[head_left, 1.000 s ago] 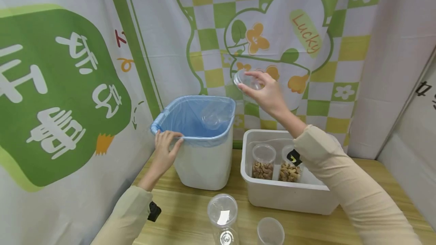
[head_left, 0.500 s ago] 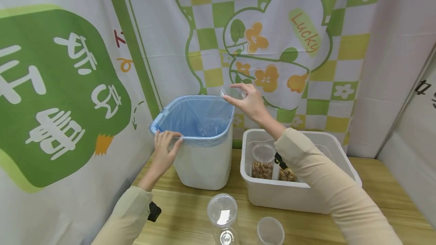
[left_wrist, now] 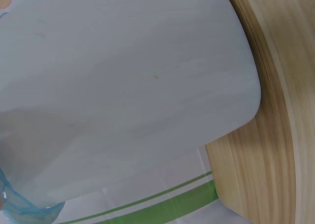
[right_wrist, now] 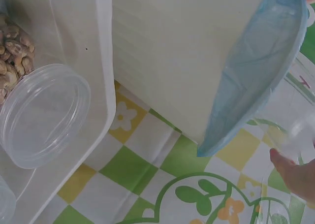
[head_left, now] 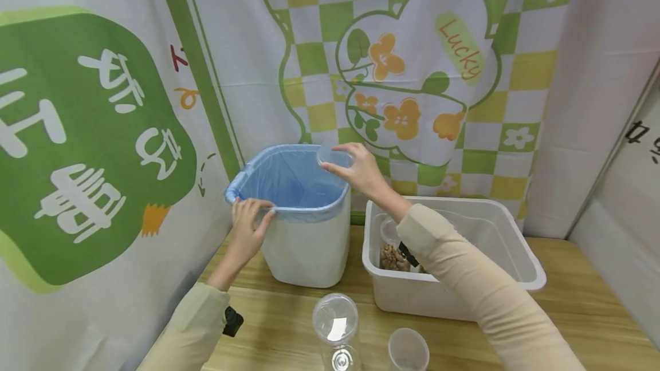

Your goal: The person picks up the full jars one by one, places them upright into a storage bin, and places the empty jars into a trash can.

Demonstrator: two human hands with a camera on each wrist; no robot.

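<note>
My right hand grips a clear plastic container with a round rim, over the right side of the trash can. The can is white and lined with a blue trash bag folded over its rim. At the can's front left, my left hand pinches the bag-covered rim between fingers and thumb. In the right wrist view, the fingers and clear plastic show at the right edge. The left wrist view is mostly filled by the can's wall.
A white bin on the right holds lidded clear jars of walnuts, partly hidden by my right sleeve. On the wooden table in front stand a tall clear jar and a small translucent cup. Printed curtains hang behind.
My right hand has moved left and down with the clear container, from in front of the curtain to over the trash can's right rim. The left hand stays on the rim.
</note>
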